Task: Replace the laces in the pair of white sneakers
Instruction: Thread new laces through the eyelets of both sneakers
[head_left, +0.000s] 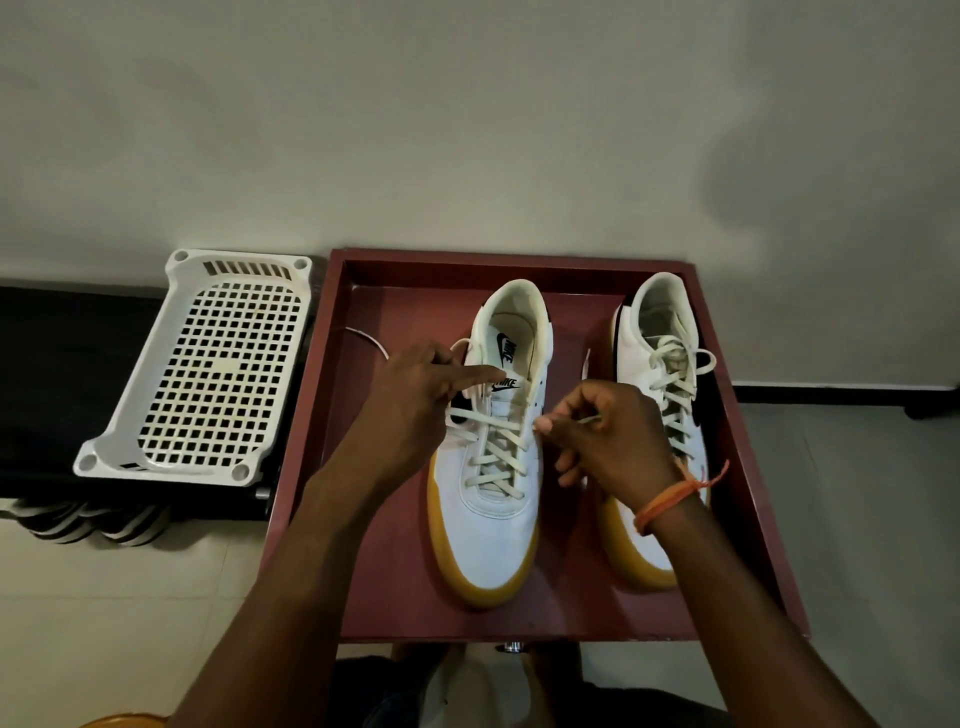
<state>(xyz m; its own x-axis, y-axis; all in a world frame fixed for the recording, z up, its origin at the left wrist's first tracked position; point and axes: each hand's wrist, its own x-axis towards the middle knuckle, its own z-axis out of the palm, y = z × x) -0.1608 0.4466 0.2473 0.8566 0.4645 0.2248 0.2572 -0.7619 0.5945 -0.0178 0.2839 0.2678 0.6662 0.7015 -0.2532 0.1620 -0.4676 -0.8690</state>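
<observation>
In the shallow dark-red wooden tray (748, 467), the left white leather sneaker with a gum-yellow rubber sole (493, 519) is being laced. The right hand (608, 441) pinches the flat cream lace's (493, 452) slim tip; the left hand (415, 384) holds the other end near the tongue. A slack pull risks uneven ends, or the soft lace twisting at the top eyelets. The right matching sneaker (657, 332) sits laced.

Basket: white perforated plastic basket (210, 364), on a black surface (62, 364), left of the tray.
Tray: dark red wooden tray (395, 597).
Backdrop: pale wall (467, 130).
</observation>
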